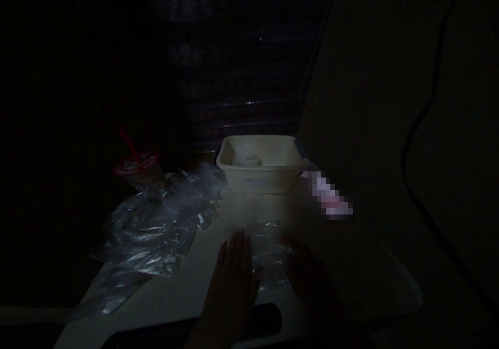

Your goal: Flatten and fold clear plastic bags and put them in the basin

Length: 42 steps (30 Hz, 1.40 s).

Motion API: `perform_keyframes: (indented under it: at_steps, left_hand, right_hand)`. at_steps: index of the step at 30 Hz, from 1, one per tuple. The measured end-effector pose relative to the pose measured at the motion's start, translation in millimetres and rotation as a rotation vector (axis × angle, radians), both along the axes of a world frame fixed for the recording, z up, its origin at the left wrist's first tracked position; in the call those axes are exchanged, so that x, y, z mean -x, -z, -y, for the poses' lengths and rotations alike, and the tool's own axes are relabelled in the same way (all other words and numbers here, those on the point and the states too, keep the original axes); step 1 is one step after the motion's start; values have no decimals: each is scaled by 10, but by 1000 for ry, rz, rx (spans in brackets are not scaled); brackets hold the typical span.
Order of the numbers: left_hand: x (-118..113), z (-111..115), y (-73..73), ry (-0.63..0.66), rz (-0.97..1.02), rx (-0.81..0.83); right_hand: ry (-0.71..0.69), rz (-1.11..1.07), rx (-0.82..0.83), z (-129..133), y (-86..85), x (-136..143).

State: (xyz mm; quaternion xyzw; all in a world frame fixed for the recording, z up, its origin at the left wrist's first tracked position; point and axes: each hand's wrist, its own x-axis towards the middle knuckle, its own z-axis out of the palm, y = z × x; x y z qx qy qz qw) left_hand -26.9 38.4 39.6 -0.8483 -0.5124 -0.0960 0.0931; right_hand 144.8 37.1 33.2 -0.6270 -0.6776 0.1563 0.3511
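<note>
A pale table (187,286) in a very dark room. The left hand (234,276) lies flat, fingers together, touching one small clear bag (268,255); the right hand (307,276) rests on the bag's other side, its fingers too dark to read. Beyond the hands stands one tub (262,163). Left of them lie a heap of plastic bags (156,229) and one cup (139,171) with a straw. The table's near edge lies just under the wrists.

A white tub (262,175) stands beyond crumpled plastic bags (156,229), a lidded drink cup (140,171) at left.
</note>
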Motion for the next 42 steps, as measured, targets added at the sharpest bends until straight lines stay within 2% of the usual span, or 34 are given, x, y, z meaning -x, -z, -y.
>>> perform_keyframes:
  at_steps: [3, 5, 6, 9, 12, 14, 19, 25, 31, 42]
  left_hand:
    - [27, 2, -7, -2, -37, 6]
    - [28, 8, -16, -1, -46, 3]
    - [26, 11, -19, 0, -49, 2]
    - [16, 17, -18, 10, -59, 5]
    - [13, 28, -19, 10, -66, 1]
    - [17, 34, -24, 7, -66, -2]
    - [28, 32, -12, -15, -67, 0]
    - [13, 20, 31, -97, -56, 29]
    - [9, 28, 5, -133, -36, 45]
    - [15, 13, -25, -175, 3, 74]
  right_hand:
    - [79, 52, -44, 15, -47, 20]
    - [67, 96, -94, 32, -131, 92]
    - [9, 122, -117, 38, -181, 150]
    - [-310, 215, -124, 24, -307, 365]
    - [-469, 316, -97, -39, -336, 509]
    - [-515, 384, -79, -87, -300, 514]
    - [-501, 530, -78, -169, -150, 347]
    - [-390, 637, -129, -227, -42, 138]
    - [-316, 697, -183, -245, 12, 35]
    - [-322, 636, -205, -242, 4, 35]
